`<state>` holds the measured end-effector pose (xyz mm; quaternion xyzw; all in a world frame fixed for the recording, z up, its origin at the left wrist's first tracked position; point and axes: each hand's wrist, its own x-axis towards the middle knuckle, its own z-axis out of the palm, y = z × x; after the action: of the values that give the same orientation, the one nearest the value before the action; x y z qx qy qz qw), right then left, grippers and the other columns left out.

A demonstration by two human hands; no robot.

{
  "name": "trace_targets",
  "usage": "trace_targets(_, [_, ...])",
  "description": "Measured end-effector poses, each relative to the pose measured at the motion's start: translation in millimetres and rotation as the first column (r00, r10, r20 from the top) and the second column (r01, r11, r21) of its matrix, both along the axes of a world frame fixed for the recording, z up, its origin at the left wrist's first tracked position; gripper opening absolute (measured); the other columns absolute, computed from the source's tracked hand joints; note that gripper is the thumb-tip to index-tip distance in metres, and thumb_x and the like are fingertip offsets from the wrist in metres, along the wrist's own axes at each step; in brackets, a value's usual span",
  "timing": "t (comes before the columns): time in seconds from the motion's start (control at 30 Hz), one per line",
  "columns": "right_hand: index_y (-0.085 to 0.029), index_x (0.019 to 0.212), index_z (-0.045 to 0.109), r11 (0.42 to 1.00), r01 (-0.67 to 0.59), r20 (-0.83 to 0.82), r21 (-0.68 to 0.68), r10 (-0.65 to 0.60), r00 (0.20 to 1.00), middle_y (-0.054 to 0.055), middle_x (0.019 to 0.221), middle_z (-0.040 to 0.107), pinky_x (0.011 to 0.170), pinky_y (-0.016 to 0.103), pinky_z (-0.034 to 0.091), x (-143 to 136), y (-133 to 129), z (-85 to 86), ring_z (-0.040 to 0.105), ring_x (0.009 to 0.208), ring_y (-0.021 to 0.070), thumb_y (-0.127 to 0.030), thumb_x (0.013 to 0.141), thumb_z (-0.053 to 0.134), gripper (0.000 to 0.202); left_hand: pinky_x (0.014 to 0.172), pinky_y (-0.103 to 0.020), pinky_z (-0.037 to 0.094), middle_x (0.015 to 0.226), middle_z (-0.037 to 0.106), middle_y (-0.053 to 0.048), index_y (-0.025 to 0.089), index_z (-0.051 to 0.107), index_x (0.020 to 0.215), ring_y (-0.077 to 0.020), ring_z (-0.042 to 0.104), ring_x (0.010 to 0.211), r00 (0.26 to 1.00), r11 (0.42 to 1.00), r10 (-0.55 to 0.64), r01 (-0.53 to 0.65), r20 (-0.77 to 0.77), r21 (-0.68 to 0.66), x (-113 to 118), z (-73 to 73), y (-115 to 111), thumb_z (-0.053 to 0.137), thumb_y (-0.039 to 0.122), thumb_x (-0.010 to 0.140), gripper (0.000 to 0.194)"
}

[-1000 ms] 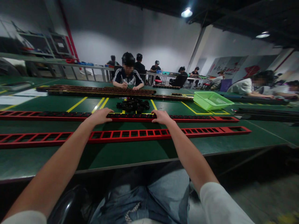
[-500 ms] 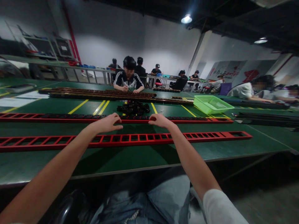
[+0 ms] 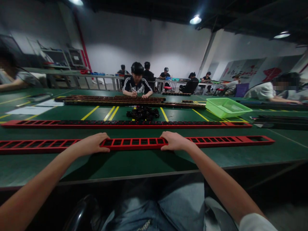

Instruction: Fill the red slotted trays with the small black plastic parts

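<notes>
Red frames: 2, both lengthwise to the table's near edge. Left hand plus right hand: 2. Green basket: 1, toward the far edge. Black heap: 1; pieces too tangled for me to count. Brown strips: several, overlapping, number unclear. Paper sheets: at least 2. Ceiling lamps: 3. Other people: at least 9.
</notes>
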<state>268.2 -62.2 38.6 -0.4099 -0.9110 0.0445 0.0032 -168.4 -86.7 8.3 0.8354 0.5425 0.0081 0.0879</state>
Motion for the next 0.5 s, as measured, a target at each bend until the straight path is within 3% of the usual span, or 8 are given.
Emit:
trace_targets(0.17, [-0.015,0.122,0.065,0.998,0.042,-0.025,0.053,-0.041,0.999,0.014,0.122,0.066,0.092,0.035,0.049,15.1,28.9,4.9,0.063,0.11,0.0299,-0.047,0.081,0.074,0.052,0.105,-0.037,0.042,0.128,0.06,-0.015,0.015,0.061,0.122,-0.0298,0.057,0.12,0.999,0.997,-0.031,0.029,0.033,0.068,20.2,13.5,31.6,0.058,0.058,0.083,0.058])
trace_targets(0.3, [-0.015,0.124,0.065,0.997,0.049,-0.026,0.063,-0.048,0.999,0.014,0.122,0.066,0.095,0.034,0.048,27.6,54.8,3.3,0.062,0.112,0.0289,-0.046,0.08,0.075,0.055,0.102,-0.037,0.044,0.124,0.063,-0.015,0.016,0.063,0.119,-0.0303,0.059,0.116,0.998,0.994,-0.059,0.057,0.016,0.094,35.7,19.1,55.8,0.061,0.056,0.082,0.054])
trace_targets(0.5, [-0.015,0.125,0.065,0.993,0.06,-0.04,0.1,-0.057,0.998,0.014,0.12,0.065,0.095,0.035,0.048,31.7,71.2,-8.4,0.062,0.111,0.0283,-0.047,0.08,0.074,0.056,0.098,-0.037,0.046,0.124,0.062,-0.015,0.016,0.063,0.12,-0.0301,0.06,0.115,0.998,0.992,-0.048,0.05,-0.027,0.118,37.9,5.2,74.7,0.062,0.058,0.083,0.055])
